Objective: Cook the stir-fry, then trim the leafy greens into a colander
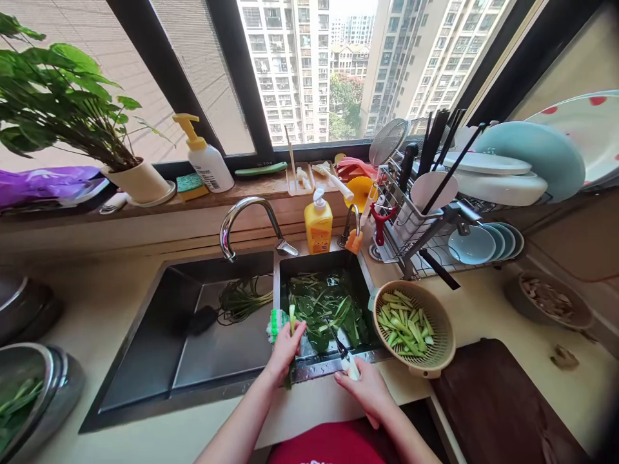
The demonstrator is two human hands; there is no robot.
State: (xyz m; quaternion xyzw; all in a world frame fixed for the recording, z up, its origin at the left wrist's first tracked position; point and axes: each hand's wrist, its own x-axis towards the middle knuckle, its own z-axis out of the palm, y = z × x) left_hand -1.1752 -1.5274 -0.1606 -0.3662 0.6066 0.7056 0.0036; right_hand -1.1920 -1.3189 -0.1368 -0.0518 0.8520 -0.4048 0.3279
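Note:
My left hand is closed around a pale green vegetable stalk, its cut end pointing up. Part of the stalk hangs below my fingers. In my right hand is a knife with a white handle, its dark blade angled up and left over the right sink basin. Green leaves and stems float in water in that basin. A green and white scrubber sits beside my left hand at the divider. To the right, a beige colander holds many cut green stalk pieces.
Thin green stems lie in the left basin near the curved faucet. A yellow soap bottle stands behind the sink. The dish rack is at the right, above a dark cutting board. A pot stands left.

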